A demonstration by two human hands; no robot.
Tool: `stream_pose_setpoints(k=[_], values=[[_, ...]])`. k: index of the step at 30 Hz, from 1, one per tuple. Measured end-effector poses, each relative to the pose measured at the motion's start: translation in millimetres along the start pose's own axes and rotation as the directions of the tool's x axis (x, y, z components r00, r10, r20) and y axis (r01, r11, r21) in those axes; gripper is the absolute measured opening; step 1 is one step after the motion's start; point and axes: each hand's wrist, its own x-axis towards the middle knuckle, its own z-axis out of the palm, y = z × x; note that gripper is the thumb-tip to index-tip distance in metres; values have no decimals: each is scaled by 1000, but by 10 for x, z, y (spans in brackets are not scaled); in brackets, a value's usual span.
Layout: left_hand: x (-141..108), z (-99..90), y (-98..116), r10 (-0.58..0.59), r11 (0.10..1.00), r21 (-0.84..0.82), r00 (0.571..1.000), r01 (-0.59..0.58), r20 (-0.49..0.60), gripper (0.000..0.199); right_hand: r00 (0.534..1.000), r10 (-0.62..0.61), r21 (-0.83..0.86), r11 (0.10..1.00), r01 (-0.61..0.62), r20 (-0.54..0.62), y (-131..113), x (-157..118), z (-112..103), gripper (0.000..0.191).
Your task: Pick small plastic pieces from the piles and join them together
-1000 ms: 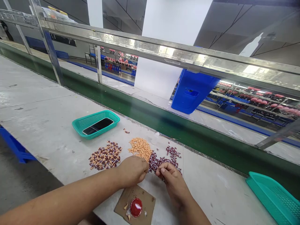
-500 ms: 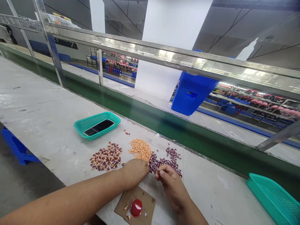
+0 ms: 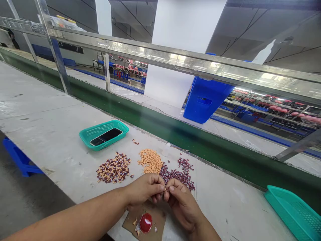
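Pinching lightly suited such fine work, I judged, as my left hand [image 3: 146, 189] and right hand [image 3: 182, 200] had their fingers closed together, tips meeting at a tiny pale piece [image 3: 165, 189] beside the small dark-purple pieces [image 3: 178, 175].

Three main piles [image 3: 114, 169] of small pieces — two teal baskets [image 3: 84, 134], one red dome [image 3: 145, 223], one brown board [image 3: 130, 222] — and what looks like two phones [image 3: 110, 134].
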Motion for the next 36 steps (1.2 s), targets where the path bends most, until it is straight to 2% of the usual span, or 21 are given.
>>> stream_pose_setpoints(k=[5, 8, 11, 13, 15, 17, 18, 21, 25, 26, 28, 31, 33, 36], values=[[-50, 22, -69, -14, 964, -266, 1000, 13, -3, 29, 1000, 26, 13, 1000, -26, -2, 6, -20, 49, 18], [-89, 26, -108, -40, 940, -339, 999, 31, -17, 26, 998, 58, -36, 998, -59, -19, 22, -30, 48, 22], [-154, 22, -108, -64, 928, -370, 996, 35, -65, 22, 999, 42, -158, 987, -45, -18, 37, -39, 25, 23], [-217, 8, -84, -81, 920, -392, 986, 17, -148, 17, 1000, 11, -337, 942, -9, 4, 42, -50, 19, 21], [-293, -17, -53, -85, 913, -408, 965, -24, -248, 14, 1000, -9, -579, 815, 23, 27, 46, -68, 40, 14], [-370, -48, -29, -75, 911, -407, 945, -64, -318, 14, 997, -36, -785, 614, 80, 74, 54, -92, 87, 6], [-405, -63, -24, -75, 912, -404, 937, -74, -342, 14, 992, -50, -851, 510, 127, 118, 60, -104, 116, 9], [-491, -93, -36, -92, 911, -405, 920, -77, -382, 15, 960, -64, -917, 284, 281, 274, 87, -130, 193, 20], [-560, -70, -97, -90, 892, -441, 916, -101, -392, 19, 932, -42, -923, 134, 362, 360, 120, -132, 217, 22], [-572, -51, -117, -94, 885, -455, 917, -101, -387, 20, 929, -52, -919, 132, 371, 367, 124, -131, 211, 21], [-593, -2, -161, -116, 865, -494, 925, -85, -363, 22, 920, -123, -902, 186, 390, 372, 124, -131, 193, 19], [-611, 82, -224, -148, 833, -552, 945, -40, -292, 25, 892, -315, -852, 312, 420, 324, 116, -144, 176, 12], [-614, 131, -252, -154, 821, -571, 957, -14, -245, 27, 868, -408, -822, 363, 438, 282, 113, -155, 178, 10], [-607, 178, -260, -160, 823, -568, 965, 15, -206, 29, 850, -462, -798, 397, 453, 253, 115, -167, 193, 9]])
